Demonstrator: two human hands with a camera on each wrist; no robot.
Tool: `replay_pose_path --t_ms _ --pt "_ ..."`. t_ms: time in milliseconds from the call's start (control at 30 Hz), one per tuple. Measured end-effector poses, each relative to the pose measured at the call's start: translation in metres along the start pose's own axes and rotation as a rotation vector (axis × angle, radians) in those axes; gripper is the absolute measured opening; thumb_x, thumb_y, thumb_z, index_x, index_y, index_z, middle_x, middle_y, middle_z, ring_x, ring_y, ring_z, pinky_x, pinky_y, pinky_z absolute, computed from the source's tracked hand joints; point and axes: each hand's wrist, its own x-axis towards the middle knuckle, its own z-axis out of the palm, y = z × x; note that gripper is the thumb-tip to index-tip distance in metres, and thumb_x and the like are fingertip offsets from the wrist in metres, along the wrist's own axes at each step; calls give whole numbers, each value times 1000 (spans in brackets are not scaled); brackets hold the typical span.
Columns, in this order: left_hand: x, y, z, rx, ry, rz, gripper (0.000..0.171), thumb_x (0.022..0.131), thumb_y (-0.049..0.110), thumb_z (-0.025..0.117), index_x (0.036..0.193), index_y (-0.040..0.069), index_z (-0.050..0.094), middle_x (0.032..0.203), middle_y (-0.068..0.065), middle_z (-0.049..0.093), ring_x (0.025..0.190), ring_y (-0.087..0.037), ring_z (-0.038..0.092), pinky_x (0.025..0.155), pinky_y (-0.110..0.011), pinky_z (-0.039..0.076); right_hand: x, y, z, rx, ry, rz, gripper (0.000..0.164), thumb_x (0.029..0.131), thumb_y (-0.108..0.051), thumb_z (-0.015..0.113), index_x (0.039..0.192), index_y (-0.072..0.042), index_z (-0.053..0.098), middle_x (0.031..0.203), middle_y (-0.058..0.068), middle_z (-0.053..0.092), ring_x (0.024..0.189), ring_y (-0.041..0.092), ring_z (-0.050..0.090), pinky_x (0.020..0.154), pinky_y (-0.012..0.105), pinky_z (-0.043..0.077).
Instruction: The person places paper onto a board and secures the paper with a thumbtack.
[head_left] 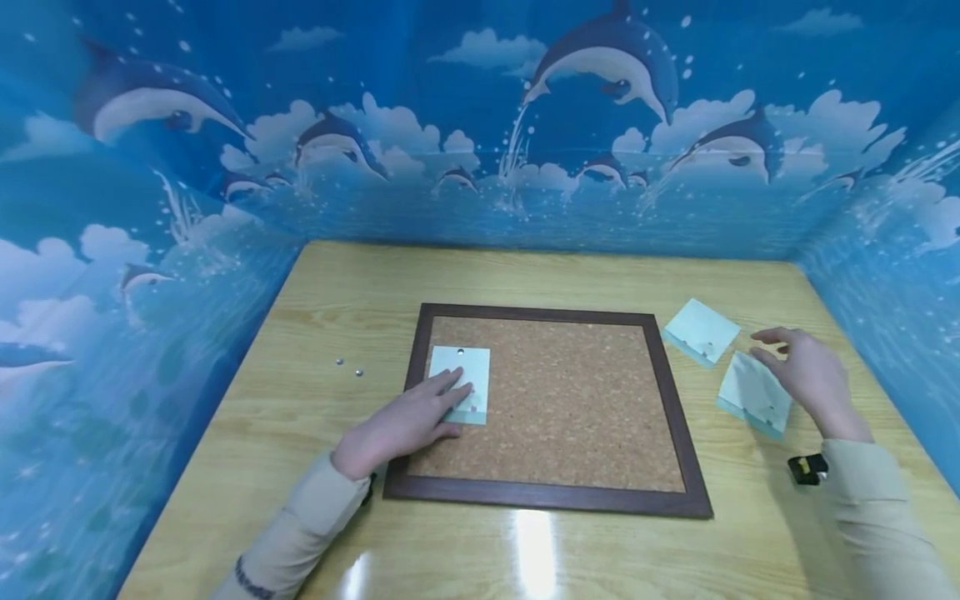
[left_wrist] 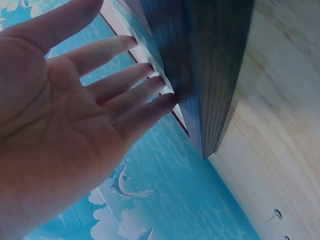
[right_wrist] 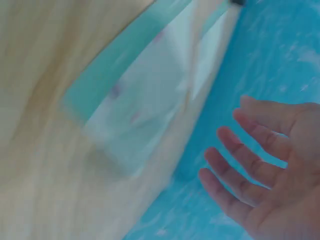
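My left hand [head_left: 408, 421] rests with spread, fairly straight fingers on a pale green paper note [head_left: 472, 367] at the left side of a cork board [head_left: 570, 400] in a dark wooden frame. A small metal thumbtack [head_left: 461, 352] sits at that note's top edge. In the left wrist view, the left hand [left_wrist: 70, 110] has its fingertips against the paper beside the frame. My right hand [head_left: 813, 375] hovers over another note [head_left: 753, 396] to the right of the board. Its fingers are loosely bent and hold nothing; the right wrist view shows the hand [right_wrist: 270, 170] apart from the paper.
Two thumbtacks, one of them nearer [head_left: 359, 372], lie on the wooden table [head_left: 300, 417] left of the board. A further note [head_left: 701, 332] lies by the board's upper right corner. A dolphin-printed curtain [head_left: 450, 208] surrounds the table's back and sides.
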Motion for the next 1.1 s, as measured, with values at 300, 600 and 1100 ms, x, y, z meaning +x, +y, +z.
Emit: replay_pose_path --t_ms 300,600,1100 --pt "1 2 0 -22 -9 -23 64 88 37 59 140 9 36 149 -15 24 136 -31 25 109 -44 25 -4 40 1 -67 -264 105 75 83 -57 56 117 10 51 111 37 52 93 50 51 64 49 44" --pt "1 0 4 -18 -10 -28 64 88 39 58 141 10 36 150 -14 22 137 -30 23 110 -44 24 3 48 -2 16 -421 194 84 74 -62 63 118 6 44 113 39 47 93 48 50 64 44 45" --pt "0 0 2 -25 -5 -27 64 88 37 58 140 8 36 149 -15 23 137 -31 24 110 -43 24 6 55 2 62 -499 241 80 73 -60 66 114 6 46 115 37 48 93 46 51 65 40 46"
